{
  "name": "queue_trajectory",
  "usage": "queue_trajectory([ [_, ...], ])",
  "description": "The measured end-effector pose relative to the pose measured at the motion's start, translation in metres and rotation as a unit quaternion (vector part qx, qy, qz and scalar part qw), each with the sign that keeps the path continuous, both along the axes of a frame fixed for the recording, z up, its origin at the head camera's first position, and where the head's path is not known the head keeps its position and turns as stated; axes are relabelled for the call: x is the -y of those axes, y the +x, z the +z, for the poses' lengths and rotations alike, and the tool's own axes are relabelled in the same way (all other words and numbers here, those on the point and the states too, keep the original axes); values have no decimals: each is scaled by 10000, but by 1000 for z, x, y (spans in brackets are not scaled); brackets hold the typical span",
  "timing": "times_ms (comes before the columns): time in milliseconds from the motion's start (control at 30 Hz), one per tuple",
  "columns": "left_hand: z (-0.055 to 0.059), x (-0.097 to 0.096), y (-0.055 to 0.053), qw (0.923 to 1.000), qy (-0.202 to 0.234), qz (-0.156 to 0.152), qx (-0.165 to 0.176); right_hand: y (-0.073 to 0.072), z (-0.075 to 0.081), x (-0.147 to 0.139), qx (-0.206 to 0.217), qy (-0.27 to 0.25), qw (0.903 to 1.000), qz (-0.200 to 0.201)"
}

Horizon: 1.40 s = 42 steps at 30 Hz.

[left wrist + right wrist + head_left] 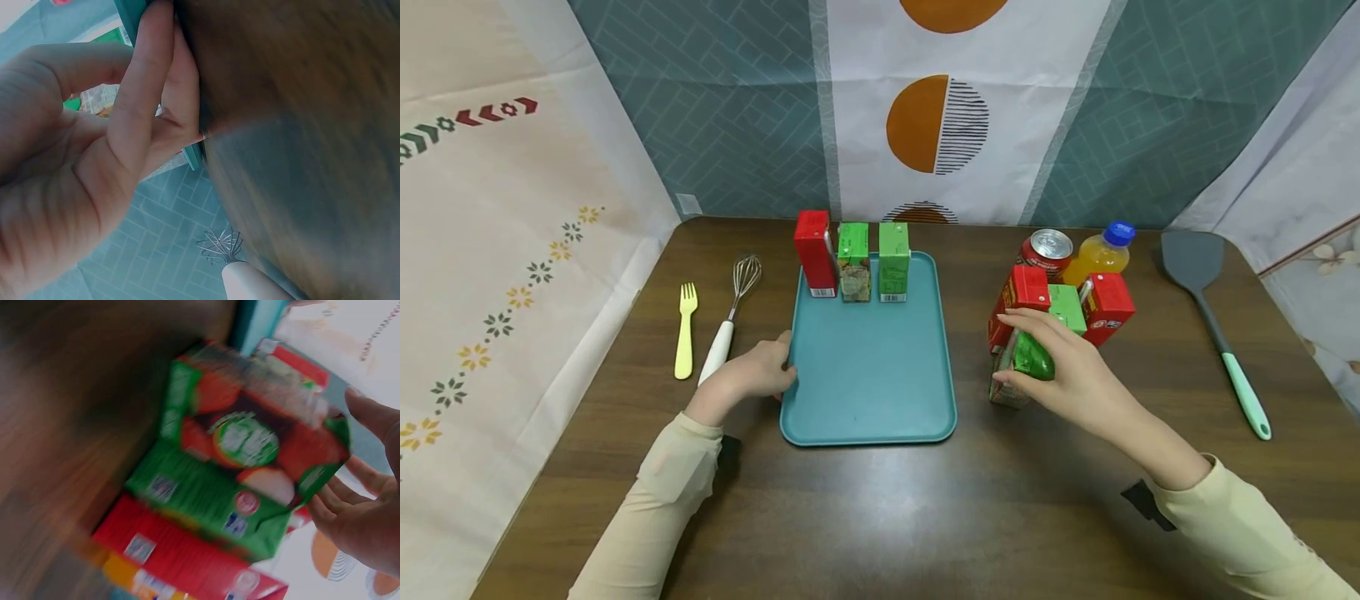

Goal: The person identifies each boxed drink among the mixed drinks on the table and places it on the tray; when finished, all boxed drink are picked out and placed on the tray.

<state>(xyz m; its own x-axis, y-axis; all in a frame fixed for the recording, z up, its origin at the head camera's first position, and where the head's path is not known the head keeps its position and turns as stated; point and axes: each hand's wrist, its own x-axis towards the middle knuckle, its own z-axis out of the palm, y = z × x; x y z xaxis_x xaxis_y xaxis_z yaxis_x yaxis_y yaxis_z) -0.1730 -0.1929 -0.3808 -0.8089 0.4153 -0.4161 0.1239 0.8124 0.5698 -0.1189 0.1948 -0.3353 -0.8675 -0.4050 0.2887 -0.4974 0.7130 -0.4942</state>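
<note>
A teal tray [872,367] lies on the table with three juice boxes standing along its far end: a red box [816,254], a green box [854,262] and a lighter green box [893,262]. My left hand [758,368] grips the tray's left rim, its fingers at the edge in the left wrist view. To the right, my right hand [1067,362] arches over a green juice box with apple pictures [250,437], thumb and fingers spread apart around its top. Close behind stand a red box [1026,287], another green box [1066,307] and a red box [1107,308].
Behind the right-hand boxes stand a soda can [1049,250] and an orange juice bottle with a blue cap [1101,254]. A spatula [1213,325] lies at far right. Left of the tray lie a whisk [730,317] and a yellow fork [686,332]. Fabric walls border the table.
</note>
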Motion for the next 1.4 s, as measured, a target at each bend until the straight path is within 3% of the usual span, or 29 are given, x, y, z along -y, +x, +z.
queue_trajectory([
  [133,0,0,-3,9999,-110,77,70,3,-2,-19,-336,243,9991,-48],
  [300,1,-3,-2,9996,-223,112,90,6,-4,-34,-447,372,9983,-7],
  [433,1,-3,-1,9994,-283,182,101,5,-9,-34,-532,457,9975,70],
  [667,0,-5,-3,9994,-278,191,89,2,-9,-23,-636,545,9962,-243],
  [833,0,-5,-1,9993,-299,186,109,2,-10,-17,-406,437,9977,-323],
  [967,-1,-6,0,9994,-261,198,95,6,-15,-18,-384,311,9986,-166],
  [1200,-1,-7,1,9992,-298,212,172,10,-20,-21,-1054,-12,9943,153],
  [1400,1,-6,0,9989,-348,278,151,1,-1,8,-1276,-774,9876,486],
])
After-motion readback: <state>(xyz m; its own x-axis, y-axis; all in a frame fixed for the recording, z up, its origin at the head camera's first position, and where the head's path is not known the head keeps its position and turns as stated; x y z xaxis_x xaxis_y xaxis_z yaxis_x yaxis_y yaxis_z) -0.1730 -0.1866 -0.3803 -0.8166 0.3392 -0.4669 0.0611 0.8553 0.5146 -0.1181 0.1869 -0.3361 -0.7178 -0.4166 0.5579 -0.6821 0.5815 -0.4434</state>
